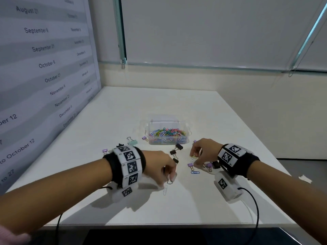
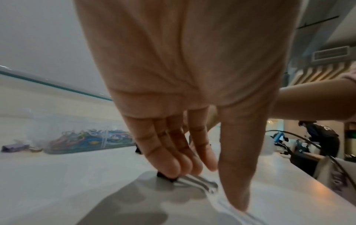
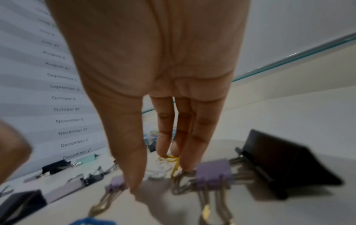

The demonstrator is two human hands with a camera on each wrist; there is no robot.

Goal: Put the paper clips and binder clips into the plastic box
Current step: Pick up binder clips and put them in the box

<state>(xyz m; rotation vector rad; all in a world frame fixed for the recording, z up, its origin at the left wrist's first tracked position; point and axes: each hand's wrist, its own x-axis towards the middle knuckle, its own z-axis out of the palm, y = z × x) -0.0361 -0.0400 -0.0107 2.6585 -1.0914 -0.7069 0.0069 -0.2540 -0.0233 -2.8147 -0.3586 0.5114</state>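
While both my hands are down among the loose clips, the weak point is how little either one has hold of. My left hand (image 1: 161, 167) has its fingertips (image 2: 173, 167) pressed down on a small black binder clip (image 2: 167, 177) lying flat on the white table (image 1: 123, 110), thumb planted beside its wire handles — a press, not yet a pinch, so if I lift now the clip may skid away or stay behind. A white paper clip (image 1: 165, 190) lies just nearer me and could get swept off the near edge.

My right hand (image 1: 203, 152) reaches with straight fingers for a yellow paper clip (image 3: 171, 161); two fingertips touch its top, though whether they grip it I cannot tell. It lies tangled with a clear one, beside a purple binder clip (image 3: 213, 172) and a large black one (image 3: 285, 164) — pulling up may drag a neighbour along and drop it short.

Ahead sits the plastic box (image 1: 167, 134), already heaped with coloured paper clips; a careless toss could bounce off that pile and scatter things back onto the table.
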